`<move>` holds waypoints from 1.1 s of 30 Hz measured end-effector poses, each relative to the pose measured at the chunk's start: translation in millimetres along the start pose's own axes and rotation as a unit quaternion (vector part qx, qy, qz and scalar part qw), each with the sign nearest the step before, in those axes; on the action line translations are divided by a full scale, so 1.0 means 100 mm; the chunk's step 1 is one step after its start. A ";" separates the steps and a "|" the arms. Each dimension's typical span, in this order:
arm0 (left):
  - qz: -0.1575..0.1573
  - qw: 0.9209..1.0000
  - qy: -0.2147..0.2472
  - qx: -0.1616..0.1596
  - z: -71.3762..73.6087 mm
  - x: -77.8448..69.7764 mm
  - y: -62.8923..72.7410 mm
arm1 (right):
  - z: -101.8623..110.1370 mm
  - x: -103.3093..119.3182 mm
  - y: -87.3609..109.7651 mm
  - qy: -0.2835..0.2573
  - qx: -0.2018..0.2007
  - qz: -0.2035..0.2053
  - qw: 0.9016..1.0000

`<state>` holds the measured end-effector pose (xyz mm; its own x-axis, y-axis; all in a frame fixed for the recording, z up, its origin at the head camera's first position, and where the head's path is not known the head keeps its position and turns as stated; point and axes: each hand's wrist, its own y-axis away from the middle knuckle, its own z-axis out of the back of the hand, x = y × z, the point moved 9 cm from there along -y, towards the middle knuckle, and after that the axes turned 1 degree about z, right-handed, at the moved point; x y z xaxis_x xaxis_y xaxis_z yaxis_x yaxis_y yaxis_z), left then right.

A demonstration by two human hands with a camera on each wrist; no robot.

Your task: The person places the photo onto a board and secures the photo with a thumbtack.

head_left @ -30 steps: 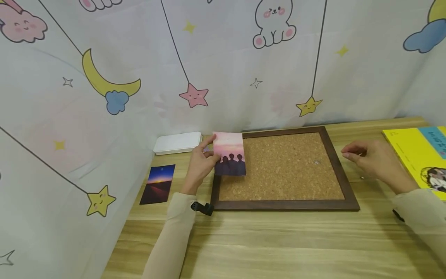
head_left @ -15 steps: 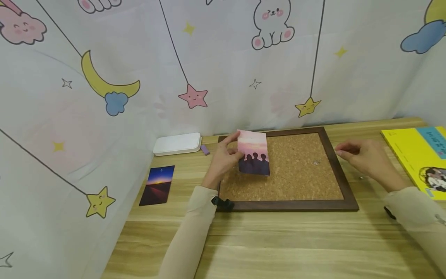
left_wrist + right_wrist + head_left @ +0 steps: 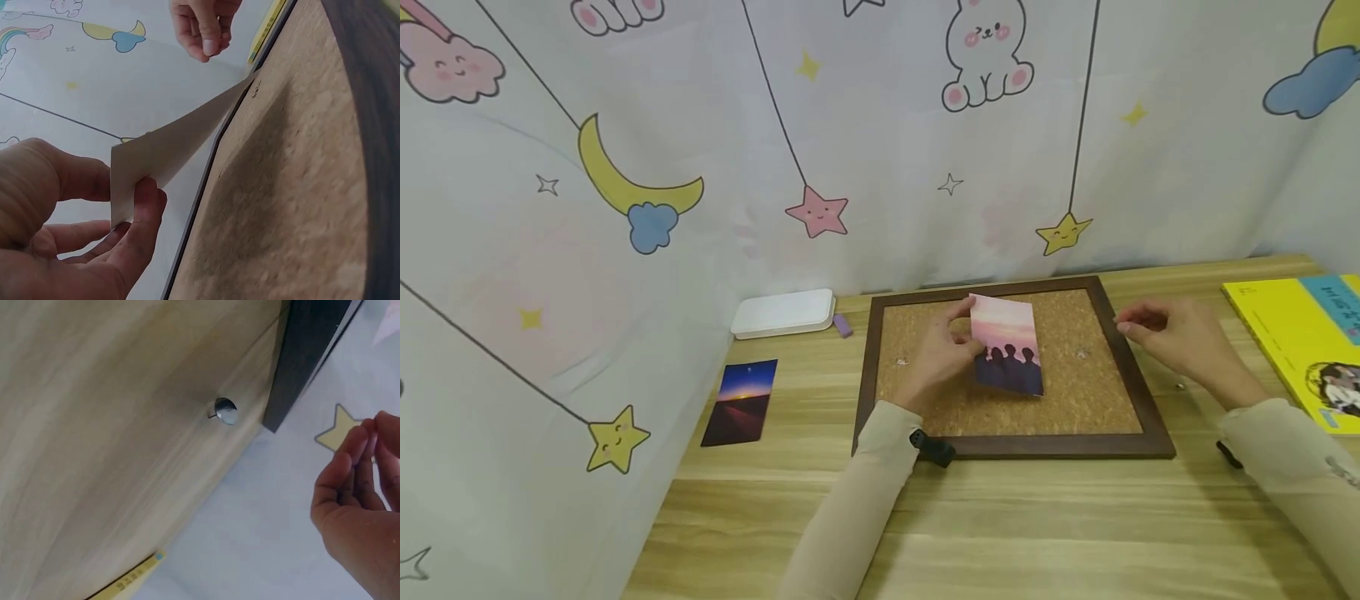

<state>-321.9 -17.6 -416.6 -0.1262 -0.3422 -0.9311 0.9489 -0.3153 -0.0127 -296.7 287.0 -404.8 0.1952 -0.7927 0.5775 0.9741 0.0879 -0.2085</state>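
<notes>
My left hand [image 3: 942,350] pinches a photo print [image 3: 1006,346] of pink sky and dark silhouettes by its left edge. The photo stands tilted above the cork board [image 3: 1075,400], and its plain back [image 3: 169,150] and shadow show in the left wrist view. My right hand [image 3: 1176,337] hovers at the board's right edge, thumb and fingertips brought together; whether something small is between them cannot be seen. A silver thumbtack [image 3: 226,411] lies on the table near the right hand. Small shiny bits [image 3: 1082,352] lie on the cork at right and at left.
A second photo with a sunset [image 3: 741,402] lies left of the board. Behind it are a white case [image 3: 784,313] and a small purple block [image 3: 842,326]. A yellow book [image 3: 1292,333] lies at the right. A patterned white curtain [image 3: 887,142] hangs behind the table [image 3: 1037,533].
My left hand has carried the silhouette photo rightward, from the board's left edge to over its middle. The right hand has shifted slightly left, its fingertips still together.
</notes>
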 end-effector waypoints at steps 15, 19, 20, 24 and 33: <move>0.002 0.998 -0.066 0.022 -0.48 -0.05 -0.15 | 0.02 0.01 -0.03 0.001 0.006 0.006 1.000; -0.005 0.995 -0.097 0.016 -0.56 -0.08 -0.23 | 0.02 0.00 -0.04 0.004 0.009 0.005 1.000; -0.006 0.994 -0.109 0.015 -0.58 -0.09 -0.25 | 0.02 0.01 -0.05 0.005 0.008 0.007 1.000; -0.013 0.985 -0.174 0.006 -0.62 -0.11 -0.30 | 0.05 0.05 -0.08 0.006 0.003 0.011 1.000; -0.032 0.969 -0.244 0.007 -0.72 -0.16 -0.33 | 0.11 0.01 -0.12 0.007 0.002 0.005 1.000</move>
<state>-330.9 61.6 -427.6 -0.3101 -0.6977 -0.6458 0.9308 -0.3610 -0.0569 -306.5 291.2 -393.1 0.2032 -0.8003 0.5641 0.9726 0.0986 -0.2105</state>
